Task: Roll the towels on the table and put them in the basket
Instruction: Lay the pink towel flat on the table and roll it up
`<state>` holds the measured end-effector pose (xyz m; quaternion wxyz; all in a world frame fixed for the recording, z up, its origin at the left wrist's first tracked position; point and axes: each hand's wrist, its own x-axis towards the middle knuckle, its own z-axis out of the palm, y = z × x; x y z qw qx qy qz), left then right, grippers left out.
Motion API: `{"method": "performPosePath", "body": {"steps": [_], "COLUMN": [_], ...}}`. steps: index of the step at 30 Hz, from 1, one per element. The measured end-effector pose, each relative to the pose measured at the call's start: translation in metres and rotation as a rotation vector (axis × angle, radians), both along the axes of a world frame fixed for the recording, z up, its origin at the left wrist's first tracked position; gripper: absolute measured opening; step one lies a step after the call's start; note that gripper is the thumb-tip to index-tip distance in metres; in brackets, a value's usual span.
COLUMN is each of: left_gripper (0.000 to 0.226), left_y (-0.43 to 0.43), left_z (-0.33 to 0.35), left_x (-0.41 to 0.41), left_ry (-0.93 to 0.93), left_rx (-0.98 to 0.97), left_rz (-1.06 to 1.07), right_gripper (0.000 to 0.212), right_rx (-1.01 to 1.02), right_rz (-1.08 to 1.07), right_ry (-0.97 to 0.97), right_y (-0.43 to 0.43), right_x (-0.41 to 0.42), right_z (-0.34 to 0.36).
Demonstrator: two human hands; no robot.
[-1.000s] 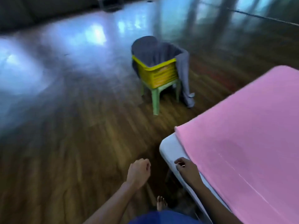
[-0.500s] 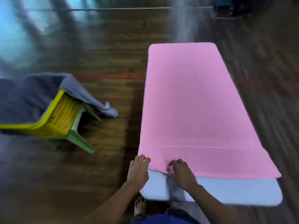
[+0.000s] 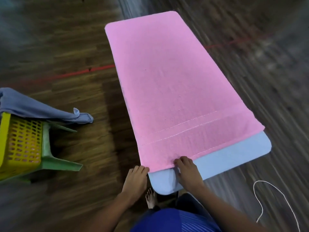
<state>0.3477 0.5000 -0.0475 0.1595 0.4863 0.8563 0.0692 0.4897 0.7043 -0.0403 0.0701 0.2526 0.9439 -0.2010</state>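
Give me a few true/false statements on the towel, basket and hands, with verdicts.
1. The pink towel lies flat and unrolled on the table. True.
2. The yellow basket sits on the table. False: it stands on a green stool on the floor, left of the table.
3. A grey-blue towel hangs over the basket's rim. True.
4. The right hand is clear of the pink towel. False: its fingers pinch the near hem, and the left hand is at the near left corner.
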Motion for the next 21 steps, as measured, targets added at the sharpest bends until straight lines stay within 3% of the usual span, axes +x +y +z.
{"method": "performPosePath", "body": {"steps": [5,9,12,15,21], "left_gripper": [0.042,0.034,0.028,0.028,0.030], "left_y": [-0.010,-0.015,-0.008,0.021,0.107], "left_z": [-0.001,-0.004,-0.002,0.008,0.014], "left_x": [0.011,0.016,0.020,0.026,0.052], "left_ry": [-0.044,0.021,0.034,0.053,0.026], "left_rx": [0.030,0.040,0.087,0.169,0.221], "left_rz": [0.014,0.075,0.235,0.373,0.418], "right_gripper": [0.024,0.021,0.023,0.025,0.023], "right_rx": [-0.050,-0.122,-0.200,-0.197,-0.152], "right_rz": [-0.039,-0.019,-0.039,-0.033,0.041], "right_ry": [0.053,0.047,-0.011,-0.040,-0.049], "right_y": [0.000,0.014,0.045,0.091,0.185], "right_x": [0.005,0.001,-0.003,-0.001,0.023], "right_z": [-0.003,0.005,0.014,0.017,0.016]}}
